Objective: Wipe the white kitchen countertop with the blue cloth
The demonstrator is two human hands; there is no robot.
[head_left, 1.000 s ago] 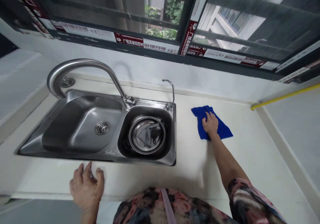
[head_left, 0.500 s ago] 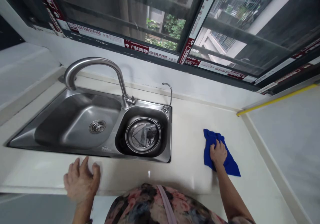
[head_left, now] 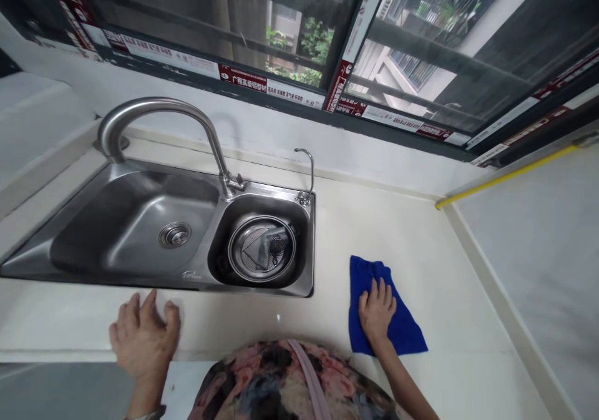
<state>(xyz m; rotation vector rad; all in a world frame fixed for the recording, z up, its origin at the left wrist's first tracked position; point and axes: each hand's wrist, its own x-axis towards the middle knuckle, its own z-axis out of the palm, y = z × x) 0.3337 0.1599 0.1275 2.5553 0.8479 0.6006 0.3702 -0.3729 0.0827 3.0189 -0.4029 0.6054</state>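
Note:
A blue cloth [head_left: 402,323] lies spread on the pale countertop, to the right of the sink. My right hand [head_left: 377,312] presses down on top of it, fingers stretched forward and the thumb out to the side. Left of my body, my left hand [head_left: 143,332] rests at the counter's front edge, just below the sink. Its fingers are apart, slightly bent, and nothing is in them.
The steel double sink [head_left: 135,245] has a large curved faucet [head_left: 161,105] and a small thin tap [head_left: 311,167]. A metal strainer basket [head_left: 250,264] holding a grey item sits in the right basin. Behind are windows; a yellow pipe [head_left: 510,180] runs along the right wall.
My right hand and the blue cloth have moved left and toward my body along the counter. My left hand stays at the counter edge. The view has shifted slightly.

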